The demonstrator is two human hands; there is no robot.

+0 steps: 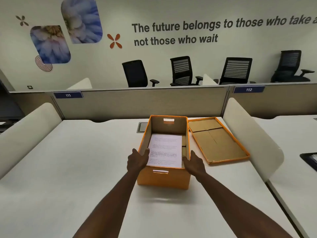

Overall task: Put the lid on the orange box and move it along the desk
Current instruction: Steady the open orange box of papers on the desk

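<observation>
An open orange box (163,179) stands in the middle of the white desk (68,169), with a printed sheet of paper (164,150) lying inside. Its orange lid (217,140) lies upside down on the desk just to the right of the box, brown inside facing up. My left hand (138,160) presses flat against the box's left wall near the front corner. Against the right wall, my right hand (193,163) does the same. Both hands have their fingers extended along the sides.
A grey partition (137,103) runs along the desk's far edge, with a cable hatch (143,127) behind the box. White curved dividers stand at the left (29,124) and right (252,134). A black tray (310,160) sits on the neighbouring desk. Office chairs stand beyond the partition.
</observation>
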